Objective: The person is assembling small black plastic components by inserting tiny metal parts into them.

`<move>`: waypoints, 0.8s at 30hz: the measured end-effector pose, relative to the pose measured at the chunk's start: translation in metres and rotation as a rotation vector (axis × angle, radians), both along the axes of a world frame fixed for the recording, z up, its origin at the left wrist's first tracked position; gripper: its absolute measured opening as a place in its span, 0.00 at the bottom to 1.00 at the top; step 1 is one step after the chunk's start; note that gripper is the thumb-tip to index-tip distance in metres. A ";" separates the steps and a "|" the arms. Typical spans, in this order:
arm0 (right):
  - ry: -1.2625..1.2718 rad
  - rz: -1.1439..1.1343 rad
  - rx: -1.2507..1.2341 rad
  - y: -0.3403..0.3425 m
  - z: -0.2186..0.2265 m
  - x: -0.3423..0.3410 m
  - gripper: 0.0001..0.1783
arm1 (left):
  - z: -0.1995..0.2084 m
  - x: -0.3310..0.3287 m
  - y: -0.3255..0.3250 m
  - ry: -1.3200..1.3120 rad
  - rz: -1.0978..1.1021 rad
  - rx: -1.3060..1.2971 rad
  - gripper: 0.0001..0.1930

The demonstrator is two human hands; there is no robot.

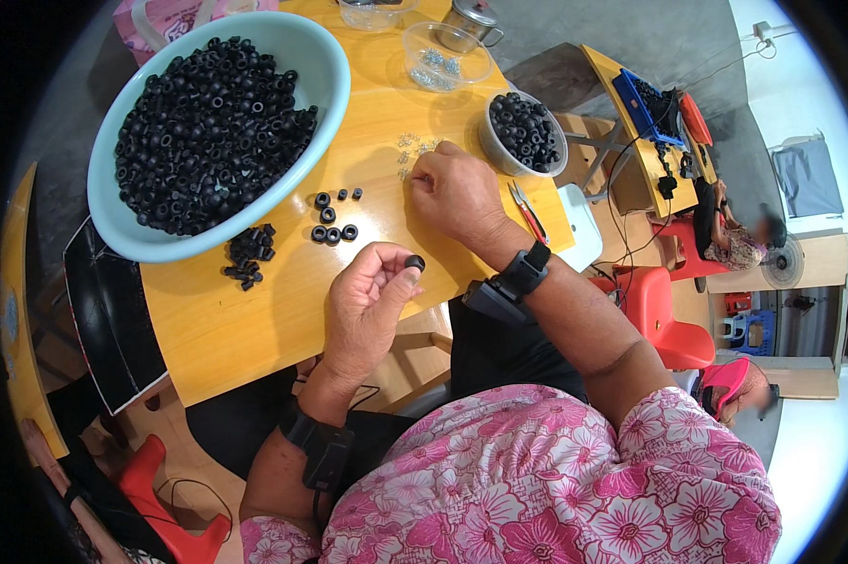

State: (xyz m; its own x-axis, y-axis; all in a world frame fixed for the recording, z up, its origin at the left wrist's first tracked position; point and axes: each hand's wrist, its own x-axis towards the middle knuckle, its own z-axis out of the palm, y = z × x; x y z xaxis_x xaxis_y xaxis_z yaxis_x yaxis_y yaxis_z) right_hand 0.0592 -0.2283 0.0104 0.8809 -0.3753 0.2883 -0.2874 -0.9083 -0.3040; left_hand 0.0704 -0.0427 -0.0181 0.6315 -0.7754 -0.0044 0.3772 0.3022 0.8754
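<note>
My left hand (363,301) pinches a small round black part (414,263) between thumb and fingertips, just above the near side of the yellow table. Farther forward, my right hand (459,195) is closed, its fingertips turned down toward small shiny metal pieces (407,158) scattered on the tabletop. Whatever those fingertips grip is hidden from view. Left of my hands lie several loose black rings (333,235) in a small group, with two smaller black pieces (350,195) beside them. A heap of black bushings (250,252) sits closer to the big basin.
A large pale blue basin (334,122) full of black parts takes up the table's left. A clear tub (557,162) of black parts stands right, near red-handled pliers (529,214). Behind are a clear bowl (480,77) with metal pieces and a metal cup (471,21). Other people sit nearby.
</note>
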 end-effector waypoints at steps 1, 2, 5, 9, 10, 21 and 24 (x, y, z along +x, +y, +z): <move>-0.042 0.001 -0.042 0.000 -0.001 0.001 0.03 | 0.000 0.000 0.000 -0.003 0.001 0.001 0.07; -0.042 0.001 -0.041 0.000 -0.001 0.001 0.03 | 0.000 0.000 0.000 -0.006 0.001 0.001 0.07; -0.044 0.004 -0.019 0.001 0.002 0.001 0.05 | -0.001 0.001 0.001 -0.012 -0.003 0.005 0.06; 0.004 0.001 -0.008 0.001 0.002 0.004 0.08 | 0.003 0.000 0.000 -0.009 -0.004 0.020 0.06; 0.014 -0.012 -0.017 0.001 0.003 0.006 0.09 | 0.003 0.000 0.000 -0.008 -0.003 0.020 0.06; 0.022 -0.038 -0.055 0.001 0.001 0.007 0.07 | 0.002 0.000 0.000 -0.016 -0.004 0.022 0.06; 0.051 -0.035 -0.005 0.006 0.005 0.009 0.07 | 0.001 0.000 0.002 -0.022 -0.002 0.021 0.06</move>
